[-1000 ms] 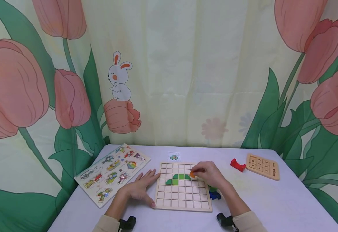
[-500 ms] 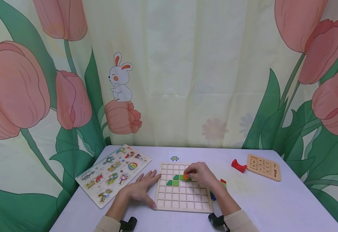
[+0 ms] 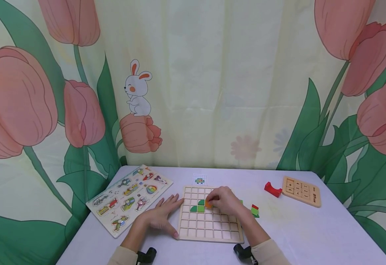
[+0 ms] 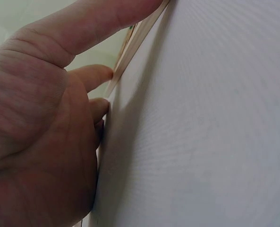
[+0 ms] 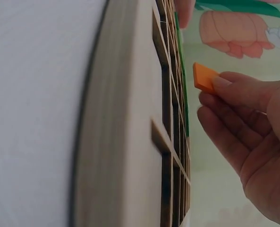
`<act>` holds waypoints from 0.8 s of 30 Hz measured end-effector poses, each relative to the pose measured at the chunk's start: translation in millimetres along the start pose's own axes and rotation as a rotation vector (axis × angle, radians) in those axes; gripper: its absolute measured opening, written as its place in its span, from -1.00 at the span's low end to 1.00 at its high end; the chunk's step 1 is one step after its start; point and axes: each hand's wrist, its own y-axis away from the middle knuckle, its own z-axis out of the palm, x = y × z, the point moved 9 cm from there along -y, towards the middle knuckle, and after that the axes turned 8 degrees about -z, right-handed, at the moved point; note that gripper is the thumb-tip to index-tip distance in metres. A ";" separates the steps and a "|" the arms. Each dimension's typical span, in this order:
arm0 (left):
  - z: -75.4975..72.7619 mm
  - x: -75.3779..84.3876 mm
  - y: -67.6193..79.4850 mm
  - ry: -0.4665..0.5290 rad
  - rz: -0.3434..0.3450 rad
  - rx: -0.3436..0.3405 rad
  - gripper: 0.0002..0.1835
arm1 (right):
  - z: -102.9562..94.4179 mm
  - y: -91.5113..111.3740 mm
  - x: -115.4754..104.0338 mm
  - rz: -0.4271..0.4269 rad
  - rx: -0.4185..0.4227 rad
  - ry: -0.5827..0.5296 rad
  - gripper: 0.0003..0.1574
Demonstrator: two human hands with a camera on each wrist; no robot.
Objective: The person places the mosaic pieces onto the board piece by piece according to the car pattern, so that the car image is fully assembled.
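Note:
A wooden grid board (image 3: 209, 241) lies in front of me on the white table. Several green tiles (image 3: 197, 208) sit in its upper-left cells. Thumb and index finger of my right hand (image 3: 225, 200) pinch an orange tile (image 5: 206, 77), held just over the grid beside the green tiles. In the right wrist view the tile tilts slightly and stands apart from the board's face. My left hand (image 3: 160, 219) lies spread along the board's left side, fingertips at the upper edge and thumb at the lower-left corner. The right hand hides some cells behind it.
A small pattern card (image 3: 200, 179) lies behind the board. On the left is a picture puzzle board (image 3: 129, 198). To the right are red and green pieces (image 3: 255, 211), a red arch-shaped block (image 3: 272, 189) and a wooden number board (image 3: 301, 191).
My right hand has moved left across the board with the orange tile, nearer the left green tiles. Loose pieces right of the board have come into view. The left hand stays put.

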 end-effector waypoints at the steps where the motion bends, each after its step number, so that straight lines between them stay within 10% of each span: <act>1: 0.0 0.1 0.0 -0.001 0.000 0.000 0.40 | 0.2 0.3 -0.6 0.002 -0.001 -0.001 -0.83; 24: 0.4 -1.2 -1.3 -0.002 -0.003 0.003 0.42 | 9.6 5.2 0.9 0.004 -0.071 -0.042 -0.83</act>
